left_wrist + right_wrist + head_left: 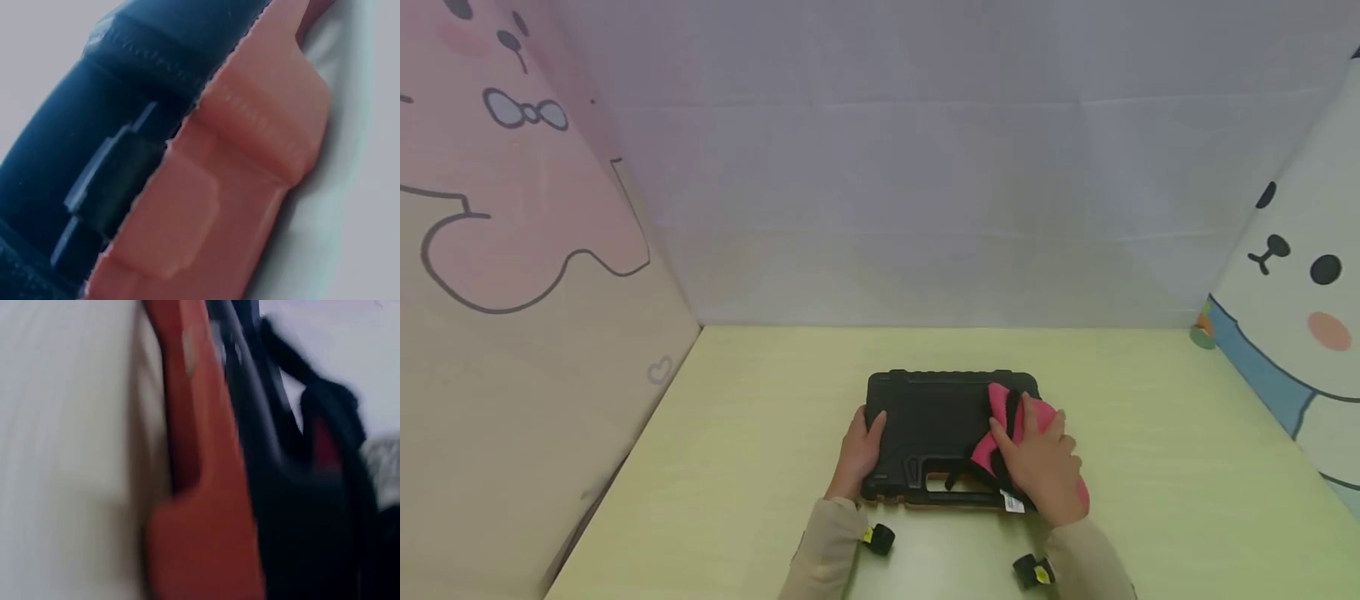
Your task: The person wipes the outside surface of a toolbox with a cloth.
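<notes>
Left hand [856, 457] grips the black case [928, 421]; right hand [1043, 468], fingers spread, presses a pink cloth [1001, 407] on it; apparently wiping; next stroke likely needs firm bracing.

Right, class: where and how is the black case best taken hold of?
Probably the handle, coming from the near side: this bar runs along the near edge of the case, with a gap behind it to reach into. Avoid the right end, where pink cloth lies.
</notes>
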The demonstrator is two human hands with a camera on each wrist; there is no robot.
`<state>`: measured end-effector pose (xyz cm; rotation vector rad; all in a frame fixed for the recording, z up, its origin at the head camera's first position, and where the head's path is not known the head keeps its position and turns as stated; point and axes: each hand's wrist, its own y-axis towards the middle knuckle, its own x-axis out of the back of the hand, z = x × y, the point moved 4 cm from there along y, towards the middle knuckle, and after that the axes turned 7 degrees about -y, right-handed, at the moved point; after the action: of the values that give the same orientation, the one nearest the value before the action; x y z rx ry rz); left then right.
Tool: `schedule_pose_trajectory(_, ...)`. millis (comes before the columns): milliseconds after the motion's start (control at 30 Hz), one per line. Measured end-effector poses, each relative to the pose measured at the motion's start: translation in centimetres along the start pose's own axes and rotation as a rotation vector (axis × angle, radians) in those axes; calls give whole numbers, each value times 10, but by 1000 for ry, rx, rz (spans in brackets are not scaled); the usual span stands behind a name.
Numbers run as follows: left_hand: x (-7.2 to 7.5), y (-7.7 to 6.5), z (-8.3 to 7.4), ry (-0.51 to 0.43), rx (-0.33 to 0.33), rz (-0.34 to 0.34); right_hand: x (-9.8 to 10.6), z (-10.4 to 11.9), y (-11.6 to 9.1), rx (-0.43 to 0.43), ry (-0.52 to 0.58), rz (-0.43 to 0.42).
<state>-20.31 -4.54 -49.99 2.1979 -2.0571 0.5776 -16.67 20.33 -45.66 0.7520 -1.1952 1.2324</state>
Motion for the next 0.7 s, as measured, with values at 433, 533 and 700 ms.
schedule_pose_trajectory(433, -1, -1, -1, 25, -42, 12, -29, 104, -11, 151, -78, -54)
schedule_pose_trajectory(533, -1, 0, -2, 26, -74, 19, -33, 123, -13, 209, -82, -44)
schedule_pose_trajectory(700, 0, 2, -2, 24, -72, 19, -33, 124, -9, 226, -102, -3)
